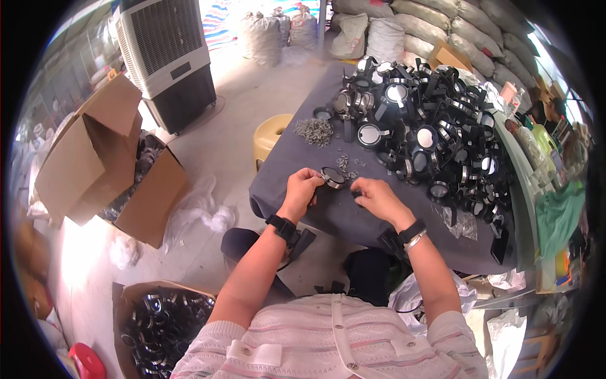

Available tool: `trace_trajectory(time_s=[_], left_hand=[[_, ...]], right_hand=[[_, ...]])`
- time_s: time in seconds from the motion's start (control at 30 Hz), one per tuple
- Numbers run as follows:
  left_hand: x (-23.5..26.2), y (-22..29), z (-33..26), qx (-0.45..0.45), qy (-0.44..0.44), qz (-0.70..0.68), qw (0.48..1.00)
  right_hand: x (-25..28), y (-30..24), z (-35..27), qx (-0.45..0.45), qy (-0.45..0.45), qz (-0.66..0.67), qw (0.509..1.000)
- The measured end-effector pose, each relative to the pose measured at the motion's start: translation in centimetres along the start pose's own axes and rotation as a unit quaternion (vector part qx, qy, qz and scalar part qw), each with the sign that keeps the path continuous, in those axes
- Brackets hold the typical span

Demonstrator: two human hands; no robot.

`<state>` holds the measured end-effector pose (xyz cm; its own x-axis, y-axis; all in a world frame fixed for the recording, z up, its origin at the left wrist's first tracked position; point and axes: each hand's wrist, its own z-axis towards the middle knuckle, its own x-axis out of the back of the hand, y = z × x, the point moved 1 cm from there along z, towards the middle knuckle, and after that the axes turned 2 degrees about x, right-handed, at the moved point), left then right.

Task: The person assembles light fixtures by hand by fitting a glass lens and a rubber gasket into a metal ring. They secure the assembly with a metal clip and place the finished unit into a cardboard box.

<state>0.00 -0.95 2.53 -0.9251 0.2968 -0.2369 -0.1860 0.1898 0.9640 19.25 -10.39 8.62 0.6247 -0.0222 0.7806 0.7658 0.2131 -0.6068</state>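
Over the near edge of a grey cloth-covered table (pixel 284 167), my left hand (pixel 302 191) is closed on the edge of a round black lid with a silver rim (pixel 332 177). Just to its right, my right hand (pixel 380 201) pinches a small black piece (pixel 356 193), mostly covered by the fingers. The two held things are apart. Small grey parts (pixel 344 164) lie scattered just beyond my hands, and a denser heap of the same parts (pixel 314 132) sits further left. A big pile of black-and-silver lids with handles (pixel 420 136) covers the table's far and right side.
A clear plastic bag (pixel 463 224) and a dark phone-like slab (pixel 499 245) lie at the table's right. Left of the table stand a yellow stool (pixel 271 134), an air cooler (pixel 167 57) and an open carton (pixel 148 205). A box of black parts (pixel 165 325) is at lower left.
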Motion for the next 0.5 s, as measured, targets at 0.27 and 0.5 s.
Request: trace_trajectory(time_s=[0.27,0.5], left_hand=[[-0.6,0.0,1.7,0.01,-0.064,-0.042,0.997],[2.9,0.2,-0.3,-0.077,0.003,0.048,0.996]], right_hand=[[-2.9,1.1,3.8,0.158,0.132,0.046,0.977],[-5.7,-1.5,6.6,0.157,0.1,0.12,0.975]])
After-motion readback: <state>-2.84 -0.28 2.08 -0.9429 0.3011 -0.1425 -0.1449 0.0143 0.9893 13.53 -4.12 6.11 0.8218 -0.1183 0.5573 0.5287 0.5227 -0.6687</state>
